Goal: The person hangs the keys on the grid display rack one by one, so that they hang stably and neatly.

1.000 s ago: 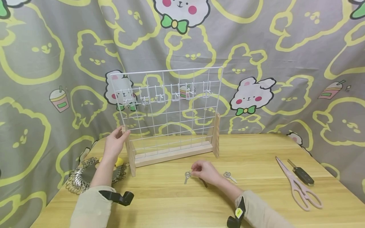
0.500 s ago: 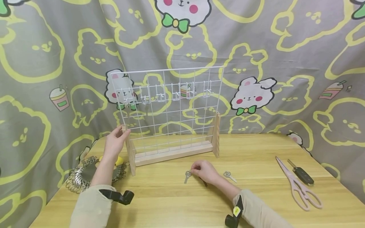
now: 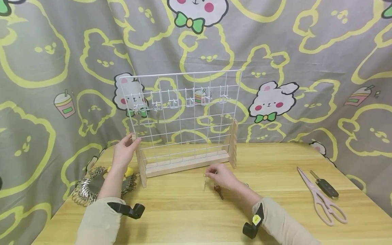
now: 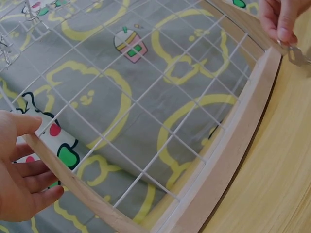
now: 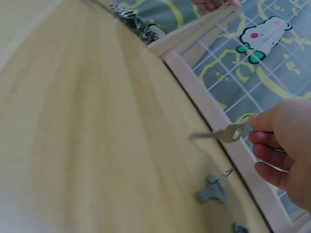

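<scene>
A white wire grid rack [image 3: 190,165] with a wooden base and side posts stands on the table. My left hand [image 3: 124,151] grips its left post, thumb on the near side. Between the thumb and index finger of my right hand [image 3: 223,176] is the small ring of a silver key [image 5: 228,134]. This key hangs above the table in front of the base. A second key [image 5: 212,190] with a ring lies on the table below my right hand. White hooks [image 3: 190,102] line the upper grid, and keys [image 3: 158,117] hang from the leftmost ones.
Behind my left forearm lies a heap of metal rings [image 3: 81,194], with a yellow object [image 3: 128,172] beside it. Pink scissors [image 3: 321,200] and a black car key [image 3: 327,188] lie at the right. A patterned curtain [image 3: 275,61] hangs behind the table.
My right hand has risen slightly, lifting the silver key from the table so that it now hangs down. The left hand stays on the post.
</scene>
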### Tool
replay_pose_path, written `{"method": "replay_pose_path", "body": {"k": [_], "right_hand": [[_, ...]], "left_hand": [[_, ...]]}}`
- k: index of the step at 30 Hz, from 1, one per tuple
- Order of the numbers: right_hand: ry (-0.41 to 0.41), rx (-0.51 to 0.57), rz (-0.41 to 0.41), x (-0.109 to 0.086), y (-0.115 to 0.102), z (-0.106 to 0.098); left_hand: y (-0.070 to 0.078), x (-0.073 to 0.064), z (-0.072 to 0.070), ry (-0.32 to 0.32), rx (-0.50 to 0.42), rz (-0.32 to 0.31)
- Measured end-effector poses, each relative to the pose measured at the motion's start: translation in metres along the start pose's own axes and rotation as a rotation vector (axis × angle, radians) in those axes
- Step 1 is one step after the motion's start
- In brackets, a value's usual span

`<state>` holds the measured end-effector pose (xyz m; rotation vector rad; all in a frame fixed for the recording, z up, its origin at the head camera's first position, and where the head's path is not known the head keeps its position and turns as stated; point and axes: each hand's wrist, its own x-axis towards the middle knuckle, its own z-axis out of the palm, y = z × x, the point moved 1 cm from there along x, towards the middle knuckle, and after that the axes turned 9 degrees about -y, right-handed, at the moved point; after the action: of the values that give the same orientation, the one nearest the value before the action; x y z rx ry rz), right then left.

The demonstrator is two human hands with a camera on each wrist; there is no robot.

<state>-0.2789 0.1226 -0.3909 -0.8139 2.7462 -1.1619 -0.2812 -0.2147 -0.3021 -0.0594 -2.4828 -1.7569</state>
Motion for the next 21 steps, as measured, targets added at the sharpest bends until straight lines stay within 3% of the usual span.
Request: {"method": "replay_pose_path", "body": {"k": [9,15,21], "right_hand": [[0.034,0.001,-0.066,0.011,-0.021,-0.025],[0.07,-0.032,-0.068,0.024,-0.045,-0.043],[0.111,-0.044,-0.123,0.038,-0.071,-0.06]], "left_hand": [[0.001,0.0,0.0,-0.006,0.01,-0.01],[0.002,-0.001,0.001,-0.005,-0.006,-0.02],[0.003,-0.002,0.001,-0.005,-0.006,-0.025]]}}
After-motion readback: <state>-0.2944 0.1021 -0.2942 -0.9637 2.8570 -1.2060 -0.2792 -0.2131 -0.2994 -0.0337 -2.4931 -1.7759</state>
